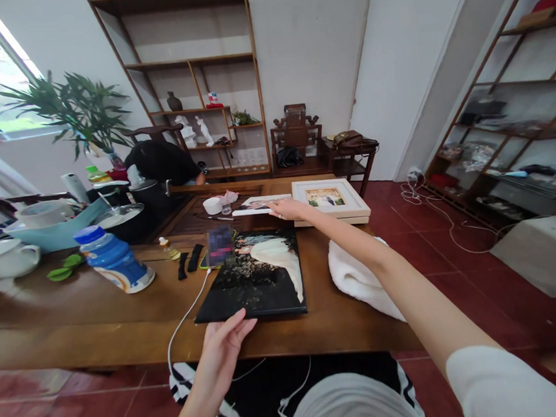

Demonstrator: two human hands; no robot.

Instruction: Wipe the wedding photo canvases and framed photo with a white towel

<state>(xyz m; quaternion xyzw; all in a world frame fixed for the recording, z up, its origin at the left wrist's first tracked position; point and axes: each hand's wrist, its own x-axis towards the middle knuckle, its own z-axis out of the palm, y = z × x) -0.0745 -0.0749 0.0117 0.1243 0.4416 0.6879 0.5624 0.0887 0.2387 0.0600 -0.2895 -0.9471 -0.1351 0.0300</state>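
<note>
My left hand grips the near edge of a dark photo album or picture panel, with the thumb on the edge and the other fingers partly beneath. A white dress shows in its dark picture. Stretched across the table, my right hand touches the right end of a thin white-edged photo panel; its fingers are partly bent over it, and whether they grip it is unclear. A white framed photo lies just right of that hand. A phone, blurred on its screen, lies against the album's left side.
The wooden table also holds a blue-capped bottle, black straps, a white cup and a folded white towel. A white cable hangs over the front edge. Another person's head is bowed behind the table.
</note>
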